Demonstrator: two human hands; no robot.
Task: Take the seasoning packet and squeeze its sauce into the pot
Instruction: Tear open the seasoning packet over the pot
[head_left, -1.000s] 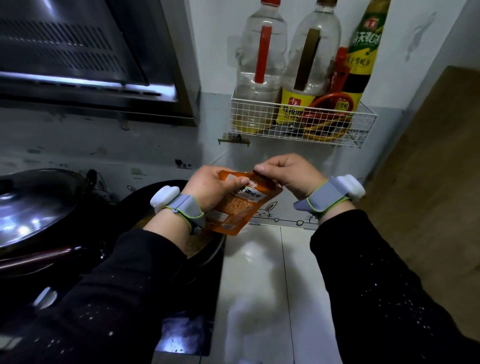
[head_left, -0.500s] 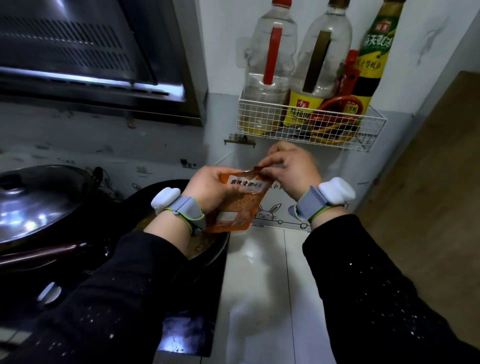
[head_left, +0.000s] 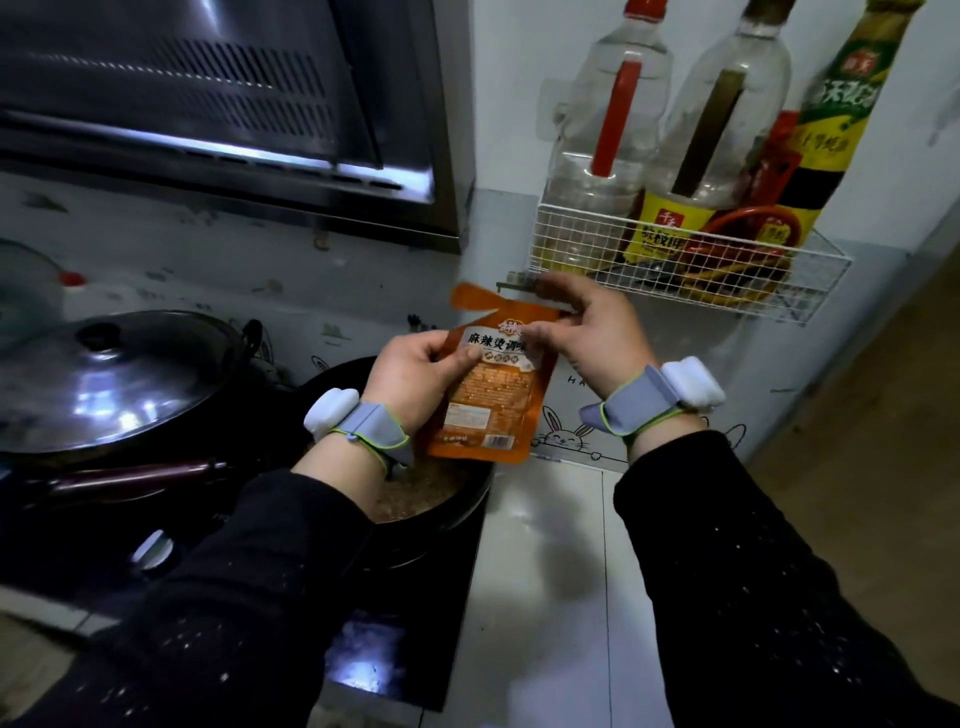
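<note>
Held upright just above the pot (head_left: 457, 499), the orange seasoning packet (head_left: 493, 395) looks soft, light and slick, left hand (head_left: 415, 374) pinching its nine o'clock edge, right hand (head_left: 587, 332) nipping the top corner at one o'clock, likeliest tearing spot.

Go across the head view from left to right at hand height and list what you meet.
Lidded wok → left hand → seasoning packet → right hand → white wrist device on the right wrist.
</note>
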